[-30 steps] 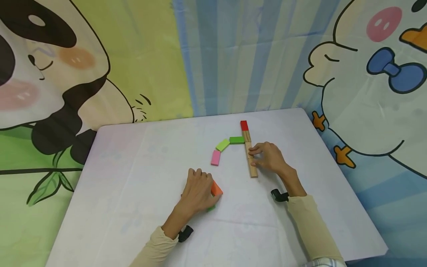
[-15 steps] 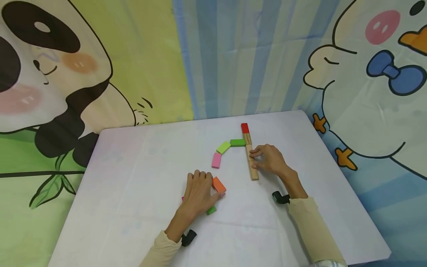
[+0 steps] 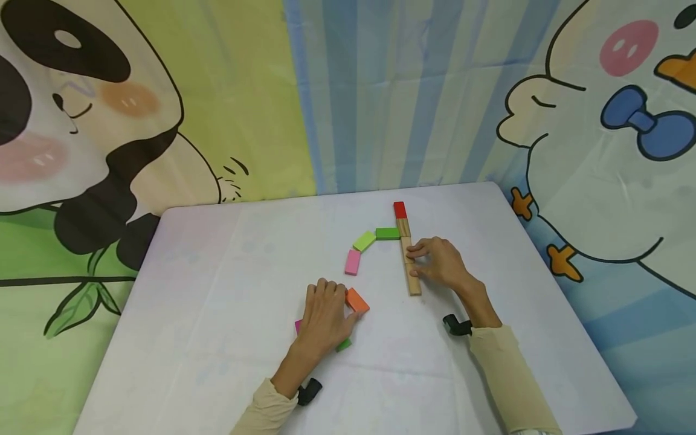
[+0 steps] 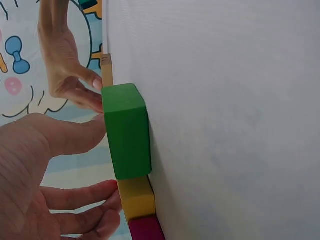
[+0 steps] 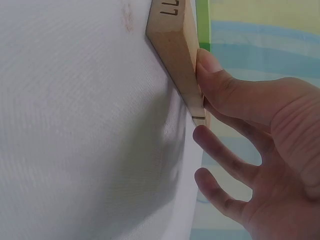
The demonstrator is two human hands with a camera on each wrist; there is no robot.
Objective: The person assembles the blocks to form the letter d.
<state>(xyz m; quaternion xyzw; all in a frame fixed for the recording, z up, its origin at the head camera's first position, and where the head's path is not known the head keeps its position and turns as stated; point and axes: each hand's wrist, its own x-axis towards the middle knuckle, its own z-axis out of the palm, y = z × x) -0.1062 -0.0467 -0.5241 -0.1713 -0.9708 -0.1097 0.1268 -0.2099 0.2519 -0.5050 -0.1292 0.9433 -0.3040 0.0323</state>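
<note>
My left hand (image 3: 325, 320) lies over a curved row of coloured blocks, its thumb near an orange block (image 3: 357, 299). In the left wrist view, the thumb touches a green block (image 4: 129, 135) and fingertips touch a yellow block (image 4: 137, 197), with a magenta block (image 4: 146, 229) beyond. The hand hides part of this row. To the right, my right hand (image 3: 439, 263) rests its thumb and index fingertip on the side of a straight line of plain wooden blocks (image 3: 411, 275). A red block (image 3: 400, 210) tops that line.
A green block (image 3: 388, 234) meets the wooden line from the left. A lime block (image 3: 364, 241) and a pink block (image 3: 353, 262) curve down from it. All lie on a white table (image 3: 228, 260) before a cartoon-printed cloth (image 3: 375, 90).
My left thumb has shifted outward and more of the orange and magenta blocks shows around the left hand. The right hand stays at the wooden blocks. The head view has tilted slightly.
</note>
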